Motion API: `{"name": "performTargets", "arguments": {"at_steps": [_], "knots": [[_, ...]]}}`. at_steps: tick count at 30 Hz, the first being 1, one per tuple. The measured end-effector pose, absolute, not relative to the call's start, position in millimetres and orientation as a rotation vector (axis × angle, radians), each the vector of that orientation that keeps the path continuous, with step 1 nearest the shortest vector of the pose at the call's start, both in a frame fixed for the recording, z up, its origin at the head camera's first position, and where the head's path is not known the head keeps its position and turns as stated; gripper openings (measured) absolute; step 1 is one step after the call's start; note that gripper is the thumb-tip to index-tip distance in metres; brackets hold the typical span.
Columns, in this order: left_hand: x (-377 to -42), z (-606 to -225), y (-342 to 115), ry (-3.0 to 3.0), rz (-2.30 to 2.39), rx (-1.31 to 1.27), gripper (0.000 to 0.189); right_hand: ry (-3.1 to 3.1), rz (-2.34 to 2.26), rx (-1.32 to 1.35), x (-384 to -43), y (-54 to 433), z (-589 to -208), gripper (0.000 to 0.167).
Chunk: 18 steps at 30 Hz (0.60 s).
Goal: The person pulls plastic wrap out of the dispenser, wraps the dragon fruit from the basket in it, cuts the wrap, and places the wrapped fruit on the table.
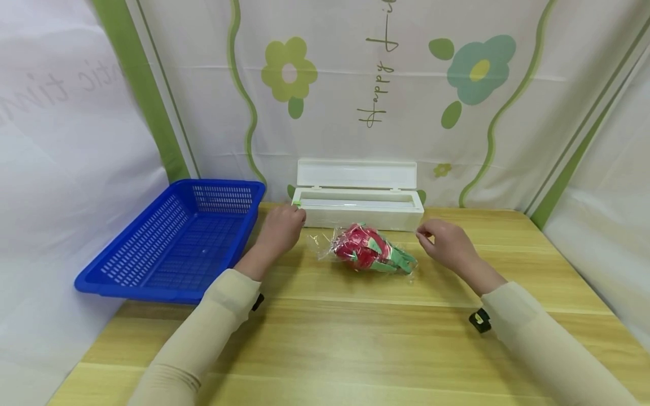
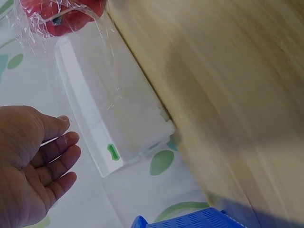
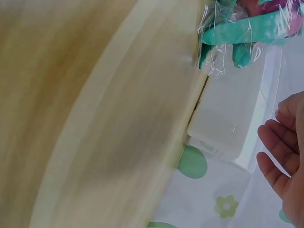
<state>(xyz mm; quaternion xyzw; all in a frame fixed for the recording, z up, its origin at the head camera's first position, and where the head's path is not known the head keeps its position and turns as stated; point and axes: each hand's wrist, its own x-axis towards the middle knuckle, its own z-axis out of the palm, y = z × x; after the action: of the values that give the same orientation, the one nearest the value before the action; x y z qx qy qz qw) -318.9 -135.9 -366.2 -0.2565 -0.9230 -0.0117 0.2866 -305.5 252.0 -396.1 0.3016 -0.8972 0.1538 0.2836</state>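
Observation:
On the table lies a red dragon fruit with green leafy tips (image 1: 363, 248), wrapped in crinkled clear film with loose ends at both sides. Directly behind it, a white cling film dispenser box (image 1: 361, 217) stands with its lid raised; a green slider (image 2: 113, 152) sits at the left end of its bar. My left hand (image 1: 281, 228) hovers by the box's left end, fingers loosely bent, nothing visible in them. By the box's right end is my right hand (image 1: 447, 242), its thumb near the bent fingertips (image 3: 267, 134), also with nothing visible in it.
A blue plastic basket (image 1: 236, 248) with slotted sides stands at the left, beside my left forearm. Behind the box hangs a white cloth (image 1: 335, 135) printed with flowers. The wooden table (image 1: 345, 344) reaches toward me in front of the fruit.

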Motion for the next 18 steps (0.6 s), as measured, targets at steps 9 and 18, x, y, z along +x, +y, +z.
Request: {"name": "performTargets", "arguments": {"at_steps": [9,18], "knots": [[-309.7,-365.9,-138.2,-2.41,0.03,-0.738,0.014,-2.429,0.409,0.905,-289.7,250.2,-399.6,0.006],[-303.2,-370.0,-142.1,-2.39,-0.004,-0.776,0.015,-2.495,0.416,0.961,-280.7,247.0,-407.5,0.008]]}}
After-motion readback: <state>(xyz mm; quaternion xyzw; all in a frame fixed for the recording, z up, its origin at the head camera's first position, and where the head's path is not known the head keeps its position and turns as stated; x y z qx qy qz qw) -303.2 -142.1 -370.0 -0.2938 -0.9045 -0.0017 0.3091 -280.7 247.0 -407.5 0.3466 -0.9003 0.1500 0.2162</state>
